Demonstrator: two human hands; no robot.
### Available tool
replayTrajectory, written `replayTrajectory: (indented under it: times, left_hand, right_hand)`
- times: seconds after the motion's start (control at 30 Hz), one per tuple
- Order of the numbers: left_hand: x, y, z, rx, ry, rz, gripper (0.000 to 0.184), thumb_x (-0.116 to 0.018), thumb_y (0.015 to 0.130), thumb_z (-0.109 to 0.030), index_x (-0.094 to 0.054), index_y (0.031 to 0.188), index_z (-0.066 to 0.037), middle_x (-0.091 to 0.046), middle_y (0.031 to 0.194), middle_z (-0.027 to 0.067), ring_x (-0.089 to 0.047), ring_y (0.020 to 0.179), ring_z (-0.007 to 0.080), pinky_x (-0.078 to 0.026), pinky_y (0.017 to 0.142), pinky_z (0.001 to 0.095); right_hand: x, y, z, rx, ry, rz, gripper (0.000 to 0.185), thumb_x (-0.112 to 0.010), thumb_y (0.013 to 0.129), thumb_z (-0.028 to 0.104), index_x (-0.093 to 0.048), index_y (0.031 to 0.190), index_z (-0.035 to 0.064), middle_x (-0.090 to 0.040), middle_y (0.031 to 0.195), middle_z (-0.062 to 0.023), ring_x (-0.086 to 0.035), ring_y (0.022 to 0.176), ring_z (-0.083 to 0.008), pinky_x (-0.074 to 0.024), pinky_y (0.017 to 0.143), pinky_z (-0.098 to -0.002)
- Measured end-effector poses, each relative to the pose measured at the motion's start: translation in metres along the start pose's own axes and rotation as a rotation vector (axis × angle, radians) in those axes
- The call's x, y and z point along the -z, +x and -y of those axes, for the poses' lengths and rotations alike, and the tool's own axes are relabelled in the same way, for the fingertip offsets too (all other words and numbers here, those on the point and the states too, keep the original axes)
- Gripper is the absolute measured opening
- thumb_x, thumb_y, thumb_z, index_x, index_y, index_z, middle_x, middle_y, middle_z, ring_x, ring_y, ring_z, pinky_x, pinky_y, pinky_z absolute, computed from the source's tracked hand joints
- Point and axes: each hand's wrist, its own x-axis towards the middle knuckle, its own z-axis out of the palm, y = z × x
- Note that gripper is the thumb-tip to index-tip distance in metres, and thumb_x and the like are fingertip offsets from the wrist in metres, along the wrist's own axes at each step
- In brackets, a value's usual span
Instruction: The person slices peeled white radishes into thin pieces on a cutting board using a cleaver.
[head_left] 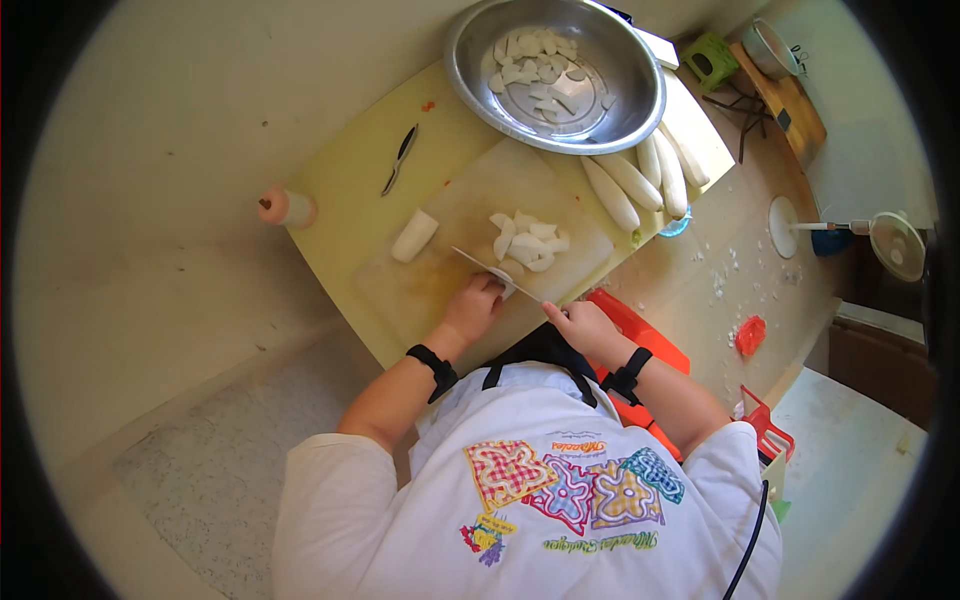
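My right hand [587,329] grips the handle of a kitchen knife [484,266], its blade slanting across the cutting board [590,245]. My left hand [472,309] has its fingers bent around a short piece of peeled white radish [504,286] right at the blade. Just beyond the knife lies a heap of cut radish pieces [532,240]. A thicker radish chunk [414,236] rests on the board's left side. Part of the piece under my left fingers is hidden.
A large steel basin [625,110] holding radish slices stands at the table's back. Several whole peeled radishes [640,180] lie beside it. A peeler [400,160] and a pinkish bottle [287,207] are on the left. Red plastic [640,335] and a fan [896,246] stand off the table's right.
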Motion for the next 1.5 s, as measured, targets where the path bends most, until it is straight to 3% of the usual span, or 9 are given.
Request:
replayTrajectory:
  times: [0.2, 0.27, 0.4, 0.5, 0.57, 0.8, 1.1, 1.27, 1.5]
  left_hand:
    - [0.049, 0.003, -0.040, 0.050, -0.004, 0.110, 0.013, -0.069, 0.081, -0.009, -0.071, 0.092, -0.006, -0.068, 0.094, 0.0105, -0.066, 0.089, 0.0340, -0.055, 0.078, 0.0437]
    - [0.095, 0.008, -0.079, -0.151, -0.119, -0.209, 0.012, -0.072, 0.081, -0.010, -0.073, 0.093, -0.008, -0.069, 0.083, 0.0105, -0.066, 0.079, 0.0332, -0.053, 0.072, 0.0422]
    - [0.140, 0.025, -0.096, -0.158, -0.112, -0.298, 0.012, -0.073, 0.080, -0.013, -0.073, 0.091, -0.008, -0.069, 0.089, 0.0097, -0.064, 0.083, 0.0325, -0.053, 0.076, 0.0436]
    - [0.153, 0.051, -0.096, -0.122, -0.001, -0.202, 0.013, -0.074, 0.079, -0.013, -0.074, 0.091, -0.008, -0.069, 0.089, 0.0082, -0.063, 0.092, 0.0309, -0.052, 0.082, 0.0431]
    - [0.149, 0.059, -0.090, -0.208, 0.096, 0.110, 0.017, -0.075, 0.081, -0.016, -0.075, 0.094, -0.005, -0.071, 0.099, 0.0106, -0.061, 0.102, 0.0308, -0.049, 0.089, 0.0427]
    - [0.120, 0.072, -0.101, -0.310, 0.095, 0.486, 0.022, -0.072, 0.085, -0.025, -0.077, 0.098, -0.008, -0.072, 0.098, 0.0100, -0.064, 0.099, 0.0309, -0.051, 0.088, 0.0413]
    - [0.107, 0.080, -0.098, -0.188, 0.079, 0.557, 0.021, -0.067, 0.090, -0.023, -0.076, 0.098, -0.006, -0.073, 0.097, 0.0132, -0.066, 0.090, 0.0333, -0.052, 0.080, 0.0415]
    - [0.084, 0.089, -0.060, 0.282, -0.419, 0.441, 0.027, -0.063, 0.096, -0.024, -0.073, 0.103, 0.000, -0.071, 0.087, 0.0107, -0.064, 0.080, 0.0206, -0.050, 0.073, 0.0337]
    - [0.018, 0.114, 0.017, 0.314, -0.307, 0.374, 0.026, -0.065, 0.095, -0.023, -0.072, 0.100, 0.002, -0.071, 0.087, 0.0087, -0.063, 0.080, 0.0160, -0.050, 0.073, 0.0324]
  right_hand:
    - [0.017, -0.010, 0.001, 0.031, -0.042, -0.098, 0.074, -0.050, 0.094, 0.065, -0.068, 0.072, -0.0036, -0.066, 0.073, -0.0267, -0.066, 0.073, -0.0447, -0.0514, 0.068, -0.0519]
    - [0.024, -0.024, 0.001, 0.070, -0.097, -0.158, 0.070, -0.053, 0.092, 0.064, -0.069, 0.073, -0.0019, -0.067, 0.072, -0.0243, -0.066, 0.072, -0.0428, -0.0520, 0.067, -0.0510]
    - [0.038, -0.051, 0.001, 0.243, -0.252, -0.374, 0.059, -0.064, 0.085, 0.061, -0.067, 0.073, 0.0031, -0.066, 0.066, -0.0165, -0.066, 0.062, -0.0372, -0.0527, 0.059, -0.0468]
    - [0.050, -0.070, 0.003, 0.336, -0.352, -0.450, 0.056, -0.069, 0.080, 0.061, -0.063, 0.069, 0.0055, -0.064, 0.062, -0.0132, -0.064, 0.056, -0.0343, -0.0517, 0.054, -0.0440]
    - [0.054, -0.080, 0.002, 0.397, -0.404, -0.500, 0.056, -0.071, 0.078, 0.061, -0.061, 0.066, 0.0065, -0.062, 0.059, -0.0120, -0.063, 0.054, -0.0332, -0.0509, 0.052, -0.0428]
    - [0.057, -0.115, -0.001, 0.487, -0.475, -0.637, 0.051, -0.077, 0.070, 0.057, -0.059, 0.066, 0.0086, -0.058, 0.055, -0.0098, -0.061, 0.050, -0.0282, -0.0477, 0.048, -0.0385]
    - [0.052, -0.127, -0.016, 0.504, -0.508, -0.695, 0.052, -0.078, 0.068, 0.057, -0.057, 0.063, 0.0096, -0.055, 0.053, -0.0078, -0.059, 0.049, -0.0264, -0.0467, 0.047, -0.0371]
    - [0.044, -0.136, -0.018, 0.403, -0.494, -0.614, 0.057, -0.076, 0.069, 0.061, -0.056, 0.060, 0.0091, -0.056, 0.053, -0.0080, -0.059, 0.049, -0.0257, -0.0472, 0.047, -0.0375]
    - [0.017, -0.154, -0.049, 0.158, -0.419, -0.527, 0.056, -0.074, 0.073, 0.060, -0.061, 0.064, 0.0059, -0.058, 0.054, -0.0095, -0.061, 0.051, -0.0281, -0.0496, 0.049, -0.0401]
